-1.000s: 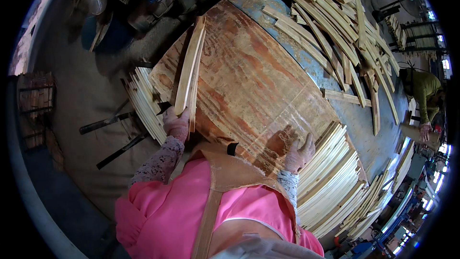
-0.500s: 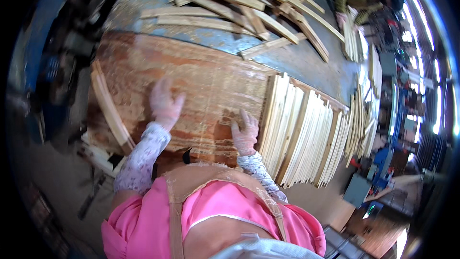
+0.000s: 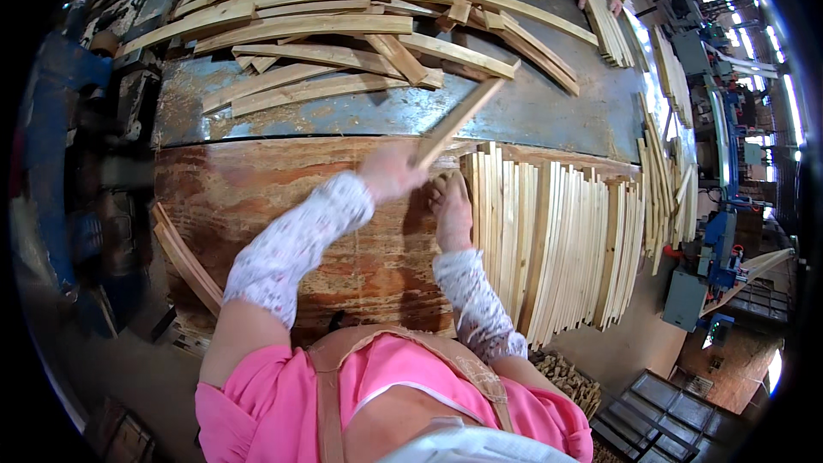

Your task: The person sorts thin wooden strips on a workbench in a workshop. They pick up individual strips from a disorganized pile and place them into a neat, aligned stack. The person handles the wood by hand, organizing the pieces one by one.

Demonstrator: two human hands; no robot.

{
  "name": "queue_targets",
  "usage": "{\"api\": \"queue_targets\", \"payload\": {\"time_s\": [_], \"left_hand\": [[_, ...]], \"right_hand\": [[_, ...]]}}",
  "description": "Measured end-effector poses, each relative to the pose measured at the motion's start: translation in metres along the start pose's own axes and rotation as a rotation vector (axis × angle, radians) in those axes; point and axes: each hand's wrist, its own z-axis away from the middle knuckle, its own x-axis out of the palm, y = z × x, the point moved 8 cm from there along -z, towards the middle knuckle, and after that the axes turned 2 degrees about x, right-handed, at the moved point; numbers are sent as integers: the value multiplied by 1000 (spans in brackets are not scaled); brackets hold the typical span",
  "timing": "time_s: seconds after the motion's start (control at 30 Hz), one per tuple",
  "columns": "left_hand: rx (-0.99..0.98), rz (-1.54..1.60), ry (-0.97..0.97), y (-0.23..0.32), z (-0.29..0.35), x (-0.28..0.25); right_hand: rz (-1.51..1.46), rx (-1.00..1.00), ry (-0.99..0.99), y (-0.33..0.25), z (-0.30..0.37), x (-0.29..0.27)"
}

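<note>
Right hand [image 3: 452, 213]: curled beside the left end of the row of strips [image 3: 553, 244]; I cannot tell whether it grips anything.
Left hand [image 3: 393, 173]: closed round the near end of a wooden strip [image 3: 463, 120].
Wooden strip: slanting over the brown worktop [image 3: 249, 189], far end toward the loose pile [image 3: 369, 24].
Step, as judged: handling this single strip.
Next move: should call for a steady grip and a turn parallel to the row.

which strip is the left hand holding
The slanted strip pointing from the left hand toward the loose pile; those in the neat row lie parallel.
</note>
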Motion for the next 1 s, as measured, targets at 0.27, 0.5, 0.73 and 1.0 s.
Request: {"api": "queue_targets", "payload": {"time_s": [0.27, 0.5, 0.73, 1.0], "left_hand": [[109, 645, 285, -113, 16, -27], [-163, 1452, 442, -54, -130, -101], [-208, 1259, 625, -117, 2, -103], [-226, 627, 99, -45, 204, 89]], "right_hand": [[389, -52, 34, 32, 11, -7], [1394, -648, 351, 4, 137, -92], [1441, -727, 381, -3, 124, -112], [648, 153, -428, 22, 54, 102]]}}
